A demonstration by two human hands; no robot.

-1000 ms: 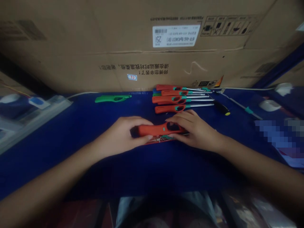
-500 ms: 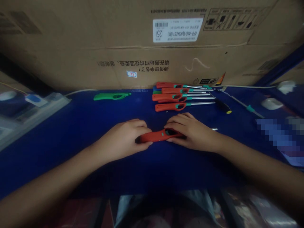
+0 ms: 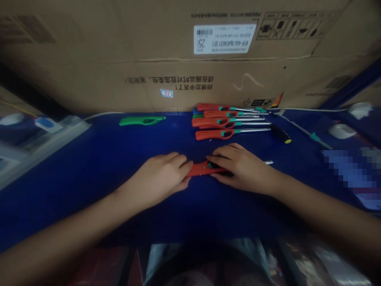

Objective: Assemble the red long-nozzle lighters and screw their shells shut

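A red long-nosed lighter (image 3: 201,169) lies across the blue table (image 3: 89,159), gripped at both ends. My left hand (image 3: 162,178) is closed around its handle end. My right hand (image 3: 239,167) presses down on its trigger part, fingers curled over it. The lighter's metal tip (image 3: 268,162) sticks out to the right past my right hand. Most of the lighter's body is hidden under my fingers.
Several red lighters with teal triggers (image 3: 226,121) lie in a row behind my hands. A green lighter (image 3: 141,120) lies at the back left. A black-and-yellow screwdriver (image 3: 279,134) and a teal tool (image 3: 312,137) lie at the right. A large cardboard box (image 3: 178,55) stands behind the table.
The lighter has been pressed flat onto the table. My left hand has slid right along its handle, covering more of it, so less red shows between my hands.
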